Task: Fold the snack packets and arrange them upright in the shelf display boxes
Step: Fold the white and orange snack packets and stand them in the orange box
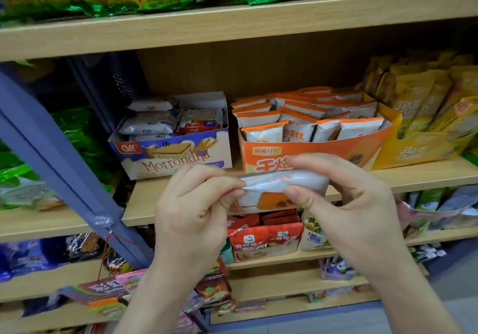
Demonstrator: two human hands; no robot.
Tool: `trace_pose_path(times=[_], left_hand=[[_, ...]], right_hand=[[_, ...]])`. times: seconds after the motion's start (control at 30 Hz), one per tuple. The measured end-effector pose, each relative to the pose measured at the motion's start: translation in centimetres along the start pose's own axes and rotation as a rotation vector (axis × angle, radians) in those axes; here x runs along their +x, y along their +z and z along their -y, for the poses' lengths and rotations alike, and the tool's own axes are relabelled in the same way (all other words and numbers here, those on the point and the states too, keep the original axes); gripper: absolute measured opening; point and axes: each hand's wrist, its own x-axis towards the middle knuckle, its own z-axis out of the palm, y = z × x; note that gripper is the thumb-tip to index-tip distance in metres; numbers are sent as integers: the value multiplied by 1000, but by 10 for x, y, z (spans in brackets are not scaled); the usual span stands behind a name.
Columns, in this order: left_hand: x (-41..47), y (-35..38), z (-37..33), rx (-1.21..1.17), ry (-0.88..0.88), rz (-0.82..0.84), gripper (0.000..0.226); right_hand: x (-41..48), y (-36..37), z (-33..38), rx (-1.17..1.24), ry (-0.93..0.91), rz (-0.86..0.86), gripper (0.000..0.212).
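Head view — one snack packet (266, 191), pinched at both ends by left grip (191, 214) and right grip (357, 204) (apparently creasing a fold), facing orange display box (336, 147).

My packet (266, 199) is white with an orange patch. The orange box (336, 150) has white packs (261, 133) with orange tops — the wafer box (178, 157) is blue and cream. The far box (413, 152) is yellow.
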Motion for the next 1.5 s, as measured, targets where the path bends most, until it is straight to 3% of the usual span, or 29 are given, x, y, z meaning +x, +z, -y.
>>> trace_pose_path(times=[0.07, 0.13, 0.3, 0.4, 0.7, 0.87, 1.0, 1.07, 1.2, 1.5], left_hand=[[-2, -1, 1, -6, -21, -9, 19], [-4, -1, 3, -18, -52, -1, 19], [-5, -3, 0, -9, -34, 106, 23], [-4, 1, -5, -11, 1, 175, 28], [0, 9, -4, -133, -85, 153, 22], [-1, 11, -7, -262, -207, 113, 8], [-5, 13, -9, -478, -454, 25, 10], [-6, 14, -11, -519, -481, 69, 22], [-6, 16, -19, -509, -423, 161, 49], [0, 19, -21, -415, -448, 75, 19]], right_hand=[[0, -1, 1, 150, 144, 27, 45], [0, -1, 4, 271, 218, 14, 43], [-1, 7, 5, 306, 236, -76, 22], [-3, 11, 5, 299, 221, -76, 20], [-6, 13, 6, 340, 258, -91, 22], [-2, 12, 8, 371, 284, -63, 32], [3, 9, 2, 552, 397, -63, 31], [3, 11, -1, 601, 436, -123, 27], [-1, 18, 1, 536, 409, -153, 24], [-11, 27, 4, 239, 281, -104, 20]])
